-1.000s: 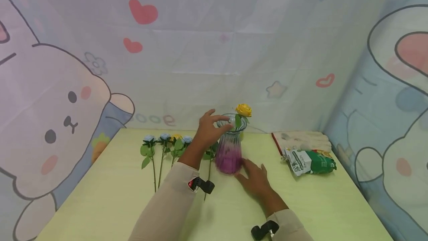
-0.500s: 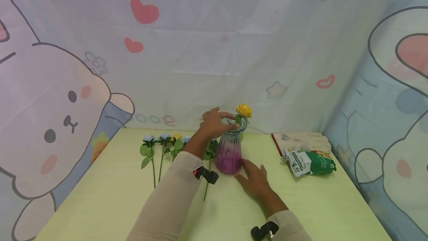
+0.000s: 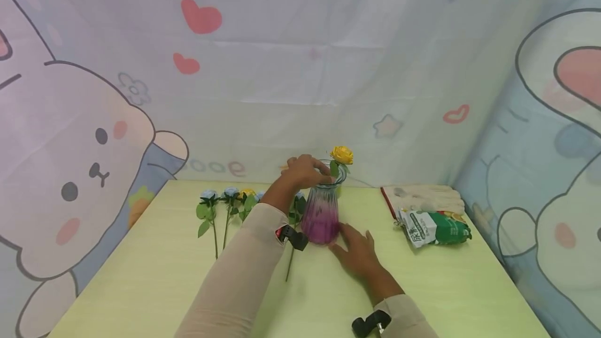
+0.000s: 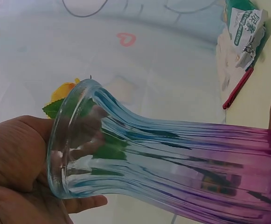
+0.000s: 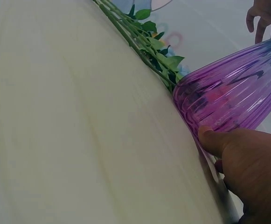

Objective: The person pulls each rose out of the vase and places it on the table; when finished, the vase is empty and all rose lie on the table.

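Note:
A ribbed glass vase (image 3: 321, 218), clear at the mouth and purple toward its base, stands upright on the table. One yellow rose (image 3: 342, 155) leans out of its mouth; a green leaf shows through the glass. My left hand (image 3: 304, 173) holds the vase at its rim, fingers bent over it. In the left wrist view, some fingers of the left hand (image 4: 18, 161) show through the glass and one pokes out below the rim; their exact grip is partly hidden. Down at the base, my right hand (image 3: 359, 254) holds the vase between thumb and fingers; the thumb (image 5: 214, 140) presses the purple glass.
Left of the vase lie several artificial roses, blue (image 3: 208, 193) and yellow (image 3: 247, 192), stems toward me, partly behind the left arm. At the right are pale work gloves (image 3: 429, 197) and a green and white packet (image 3: 436, 227). A printed curtain (image 3: 291, 67) hangs behind the table (image 3: 155, 275).
My left hand has moved right onto the vase's rim, and its spread thumb and fingers have bent in. The right hand, vase and yellow rose have stayed nearly still.

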Available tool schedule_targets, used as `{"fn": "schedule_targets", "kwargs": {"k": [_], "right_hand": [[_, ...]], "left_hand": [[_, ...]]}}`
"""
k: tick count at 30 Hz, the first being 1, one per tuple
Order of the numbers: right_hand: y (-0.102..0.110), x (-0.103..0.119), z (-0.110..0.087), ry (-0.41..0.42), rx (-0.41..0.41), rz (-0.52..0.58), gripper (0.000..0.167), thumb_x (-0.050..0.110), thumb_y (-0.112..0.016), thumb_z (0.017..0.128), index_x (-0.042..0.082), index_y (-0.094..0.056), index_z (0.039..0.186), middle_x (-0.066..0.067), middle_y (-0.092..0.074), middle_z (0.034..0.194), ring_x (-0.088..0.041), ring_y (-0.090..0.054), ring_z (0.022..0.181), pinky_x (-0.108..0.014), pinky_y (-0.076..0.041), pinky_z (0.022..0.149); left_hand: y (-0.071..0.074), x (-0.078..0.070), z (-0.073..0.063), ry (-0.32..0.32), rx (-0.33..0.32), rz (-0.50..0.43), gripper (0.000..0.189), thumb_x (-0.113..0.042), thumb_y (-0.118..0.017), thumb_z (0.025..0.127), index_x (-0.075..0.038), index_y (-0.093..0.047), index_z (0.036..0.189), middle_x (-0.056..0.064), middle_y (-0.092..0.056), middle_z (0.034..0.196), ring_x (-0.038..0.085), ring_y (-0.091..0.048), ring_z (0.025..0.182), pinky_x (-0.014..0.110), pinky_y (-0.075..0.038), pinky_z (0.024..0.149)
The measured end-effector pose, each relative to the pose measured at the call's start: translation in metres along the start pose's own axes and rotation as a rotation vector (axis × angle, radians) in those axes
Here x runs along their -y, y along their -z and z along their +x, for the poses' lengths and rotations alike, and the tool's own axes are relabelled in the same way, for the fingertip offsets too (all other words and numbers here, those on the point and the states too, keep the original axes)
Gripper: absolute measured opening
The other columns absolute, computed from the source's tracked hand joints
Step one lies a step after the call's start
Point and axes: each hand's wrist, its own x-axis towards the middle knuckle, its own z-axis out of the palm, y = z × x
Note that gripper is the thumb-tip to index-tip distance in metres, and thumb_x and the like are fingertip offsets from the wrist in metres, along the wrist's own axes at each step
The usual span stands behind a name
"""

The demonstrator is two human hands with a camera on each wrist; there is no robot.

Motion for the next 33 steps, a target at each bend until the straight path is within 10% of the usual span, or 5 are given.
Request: {"fn": "schedule_targets", "kwargs": {"k": [16,24,33], "right_hand": [[-0.001,0.001,0.001,-0.009,0.005,0.008,0.066,0.035,-0.071,0.106,0.006,-0.051,0.162,-0.018,-0.055,0.165,-0.04,-0.049,0.157,-0.079,-0.012,0.129],[-0.003,-0.002,0.003,0.005,0.003,0.002,0.067,0.037,-0.071,0.106,0.006,-0.051,0.162,-0.018,-0.055,0.165,-0.042,-0.049,0.156,-0.08,-0.013,0.128],[-0.004,-0.003,0.003,0.005,0.008,-0.004,0.068,0.037,-0.07,0.106,0.007,-0.05,0.163,-0.018,-0.055,0.165,-0.04,-0.049,0.157,-0.08,-0.012,0.129]], "left_hand": [[0.003,-0.007,0.002,0.061,0.004,-0.101,0.031,-0.041,-0.081,0.1,-0.021,-0.081,0.124,0.013,-0.049,0.168,0.047,-0.025,0.164,0.075,-0.022,0.13],[0.004,0.009,-0.004,-0.112,-0.14,-0.373,0.026,-0.035,-0.073,0.107,-0.012,-0.073,0.119,0.015,-0.049,0.168,0.042,-0.033,0.165,0.067,-0.041,0.125],[0.01,0.025,-0.011,-0.287,-0.31,-0.594,0.027,-0.028,-0.06,0.115,-0.006,-0.065,0.129,0.015,-0.08,0.13,0.035,-0.068,0.135,0.054,-0.052,0.11]]}}
